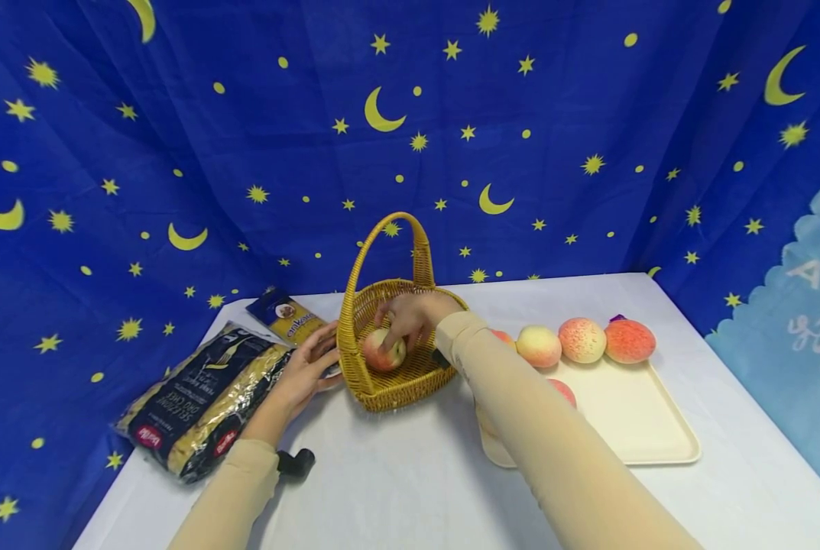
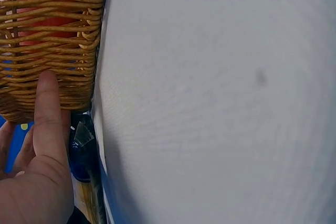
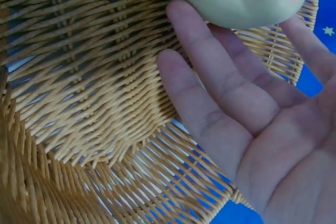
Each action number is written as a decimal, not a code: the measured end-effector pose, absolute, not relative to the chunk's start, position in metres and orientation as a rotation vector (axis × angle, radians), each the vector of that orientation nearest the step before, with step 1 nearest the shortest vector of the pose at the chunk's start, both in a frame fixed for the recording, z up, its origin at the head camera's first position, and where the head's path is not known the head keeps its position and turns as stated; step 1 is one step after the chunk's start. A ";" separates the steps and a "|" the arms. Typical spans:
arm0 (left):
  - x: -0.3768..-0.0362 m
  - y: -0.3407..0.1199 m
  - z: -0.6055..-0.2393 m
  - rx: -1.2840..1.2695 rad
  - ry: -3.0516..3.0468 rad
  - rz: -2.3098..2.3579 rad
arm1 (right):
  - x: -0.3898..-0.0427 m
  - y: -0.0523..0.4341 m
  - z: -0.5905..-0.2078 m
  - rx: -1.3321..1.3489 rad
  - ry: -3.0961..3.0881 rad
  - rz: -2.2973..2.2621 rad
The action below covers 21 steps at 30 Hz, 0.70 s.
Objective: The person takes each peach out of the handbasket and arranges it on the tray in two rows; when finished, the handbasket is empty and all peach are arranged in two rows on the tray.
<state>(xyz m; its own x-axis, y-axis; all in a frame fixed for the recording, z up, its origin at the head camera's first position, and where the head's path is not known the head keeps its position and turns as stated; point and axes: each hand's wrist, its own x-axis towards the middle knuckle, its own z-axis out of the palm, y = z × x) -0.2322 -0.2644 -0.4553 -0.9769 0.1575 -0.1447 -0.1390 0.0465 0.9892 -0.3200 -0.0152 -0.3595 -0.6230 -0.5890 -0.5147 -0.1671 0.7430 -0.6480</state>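
Note:
A yellow wicker basket (image 1: 396, 399) with a tall arched handle stands on the table, and a pale peach with pink blush (image 1: 384, 353) lies inside it. My right hand (image 1: 416, 313) reaches into the basket and holds this peach between thumb and fingers. In the right wrist view, the peach (image 3: 247, 3) has a dark dimple, and two fingers (image 3: 202, 114) extend beside it over the woven floor. My left hand (image 1: 308, 367) rests against the basket's left outer side with its fingers extended. One fingertip (image 2: 48, 80) touches the weave in the left wrist view.
Right of the basket, a cream tray (image 1: 657, 435) bears several peaches (image 1: 581, 341), partly hidden by my right sleeve. On the left lie a dark clear-wrapped pasta pack (image 1: 203, 397) and a blue-and-yellow packet (image 1: 289, 317). A blue star-printed curtain (image 1: 554, 114) rises behind the table.

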 end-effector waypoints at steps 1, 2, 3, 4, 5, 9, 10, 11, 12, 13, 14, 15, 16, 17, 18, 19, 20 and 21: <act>-0.232 -0.265 -0.455 0.019 2.107 2.031 | -0.320 -0.015 -0.360 -0.560 2.186 -0.721; -0.232 -0.265 -0.455 0.019 2.109 2.029 | -0.320 -0.016 -0.361 -0.550 2.181 -0.716; -0.232 -0.265 -0.455 0.019 2.110 2.028 | -0.320 -0.016 -0.362 -0.535 2.171 -0.716; -0.232 -0.265 -0.455 0.020 2.111 2.027 | -0.320 -0.016 -0.363 -0.523 2.160 -0.711; -0.232 -0.264 -0.455 0.020 2.111 2.027 | -0.319 -0.017 -0.363 -0.512 2.151 -0.705; -0.232 -0.264 -0.456 0.015 2.107 2.031 | -0.319 -0.017 -0.365 -0.478 2.115 -0.684; -0.233 -0.264 -0.456 0.011 2.105 2.032 | -0.319 -0.017 -0.366 -0.483 2.111 -0.679; -0.233 -0.264 -0.456 0.007 2.104 2.033 | -0.319 -0.018 -0.366 -0.489 2.110 -0.676; -0.233 -0.264 -0.456 0.004 2.105 2.032 | -0.319 -0.018 -0.366 -0.499 2.113 -0.675; -0.233 -0.264 -0.456 0.003 2.105 2.033 | -0.319 -0.018 -0.366 -0.511 2.117 -0.673; -0.233 -0.264 -0.456 0.002 2.103 2.033 | -0.319 -0.018 -0.366 -0.523 2.117 -0.673; -0.233 -0.264 -0.456 0.004 2.103 2.033 | -0.318 -0.018 -0.366 -0.531 2.118 -0.674; -0.233 -0.264 -0.456 0.006 2.101 2.034 | -0.318 -0.018 -0.365 -0.536 2.117 -0.677; -0.233 -0.264 -0.456 0.008 2.101 2.034 | -0.318 -0.019 -0.365 -0.533 2.113 -0.686; -0.233 -0.264 -0.456 0.009 2.100 2.034 | -0.318 -0.019 -0.365 -0.528 2.108 -0.697; -0.233 -0.264 -0.456 0.009 2.100 2.034 | -0.317 -0.019 -0.365 -0.521 2.102 -0.709; -0.233 -0.264 -0.455 0.008 2.102 2.032 | -0.317 -0.019 -0.364 -0.515 2.098 -0.716; -0.233 -0.264 -0.455 0.006 2.105 2.031 | -0.316 -0.020 -0.364 -0.509 2.098 -0.720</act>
<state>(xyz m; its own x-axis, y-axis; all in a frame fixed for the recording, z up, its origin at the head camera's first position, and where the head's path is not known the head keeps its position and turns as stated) -0.2326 -0.2642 -0.4553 -0.9765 0.1524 -0.1523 -0.1468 0.0470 0.9880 -0.3165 -0.0197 -0.3641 -0.5657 -0.5805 -0.5856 -0.0988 0.7528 -0.6508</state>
